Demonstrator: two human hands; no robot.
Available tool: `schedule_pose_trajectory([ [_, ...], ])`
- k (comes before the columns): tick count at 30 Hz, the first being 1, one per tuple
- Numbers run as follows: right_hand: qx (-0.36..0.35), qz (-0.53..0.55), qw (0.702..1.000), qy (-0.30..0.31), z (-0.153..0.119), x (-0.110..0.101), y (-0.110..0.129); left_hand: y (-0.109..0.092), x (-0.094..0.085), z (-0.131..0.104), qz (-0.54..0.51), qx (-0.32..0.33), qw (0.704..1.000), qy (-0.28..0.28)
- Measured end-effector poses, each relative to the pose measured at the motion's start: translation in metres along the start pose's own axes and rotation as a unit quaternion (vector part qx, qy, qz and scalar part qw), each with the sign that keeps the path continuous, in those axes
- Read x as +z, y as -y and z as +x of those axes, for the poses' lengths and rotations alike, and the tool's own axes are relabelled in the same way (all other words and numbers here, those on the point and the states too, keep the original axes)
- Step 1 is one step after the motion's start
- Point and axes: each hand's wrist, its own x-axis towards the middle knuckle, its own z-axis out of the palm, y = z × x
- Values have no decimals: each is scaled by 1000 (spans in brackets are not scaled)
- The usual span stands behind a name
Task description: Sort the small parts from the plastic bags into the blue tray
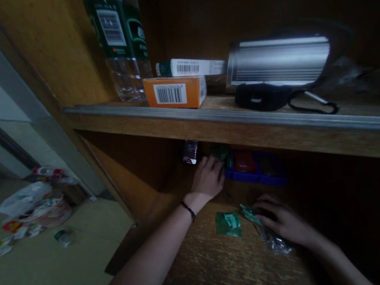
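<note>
My left hand (208, 178), with a dark band at the wrist, reaches into the lower shelf at the left end of a blue divided tray (270, 179). Its fingers are curled, and what they hold, if anything, is hidden. Green wrapped pieces (220, 151) show dimly just beyond them. Inside the tray lie a red packet (243, 160) and a dark one. Between thumb and fingers my right hand (280, 219) grips a small green packet (250, 214). Beneath that hand lies a crinkled clear plastic wrapper (276, 243). Another green packet (228, 224) rests flat between my hands.
A lit phone (190, 152) stands at the back left. On the shelf (222, 121) above are a plastic bottle (121, 43), an orange box (173, 92), a white box (196, 66), a silver cylinder (278, 62) and a black carabiner item (261, 96). Litter surrounds a full basket (52, 213) on the floor.
</note>
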Motion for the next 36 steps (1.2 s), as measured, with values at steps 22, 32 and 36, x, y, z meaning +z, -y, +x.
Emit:
schedule_pose_trajectory([
  [22, 137, 152, 966, -161, -4, -8, -16, -5, 18, -32, -194, 87, 950, 230],
  [32, 127, 204, 960, -142, -1, -9, -9, -9, 13, -28, -229, -14, 947, 223],
  [36, 129, 195, 967, -104, -3, -9, -7, -12, 9, -29, -225, 14, 947, 229],
])
